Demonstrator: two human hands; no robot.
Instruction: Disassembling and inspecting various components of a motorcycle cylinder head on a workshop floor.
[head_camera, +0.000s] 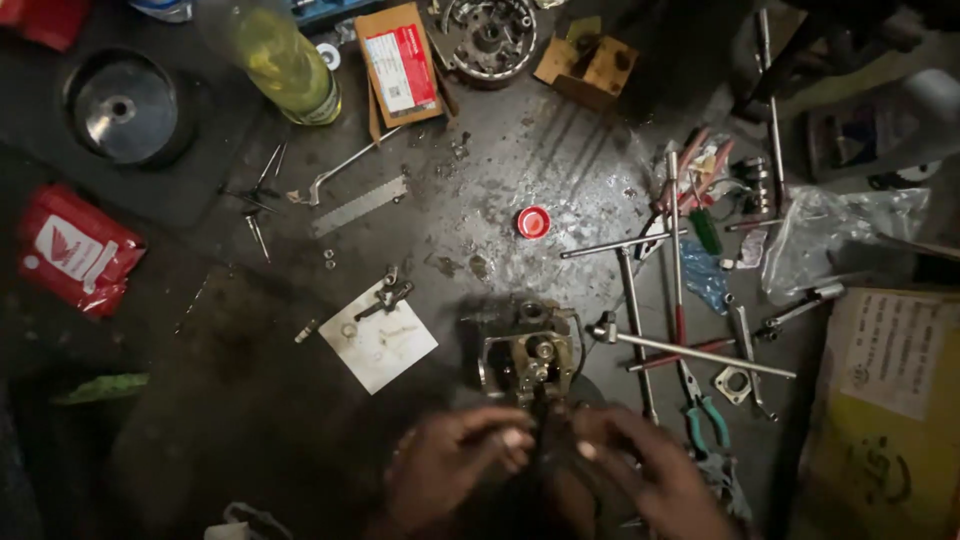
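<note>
Both hands meet at the near edge of the engine part (530, 355); the left hand (455, 470) and right hand (640, 470) seem to pinch something small and dark, blurred. It could slip among the T-wrenches (640, 300) at right.

The scene was dim overall, lit mainly from the far side, where light fell on the wet grey floor (560, 170) and raised a patchy sheen around the red cap (533, 221). Glare bleached the yellow bottle (283, 58) at the far left, and the clear plastic bag (850, 235) at the right shone pale. The left side and near edge sank into deep shadow, losing detail. The left hand (450, 468) and right hand (640, 470), nearest the camera, were underexposed and blurred, with soft fingertips. The metal tools in the middle stayed fairly sharp. The corners darkened and smeared slightly.
</note>
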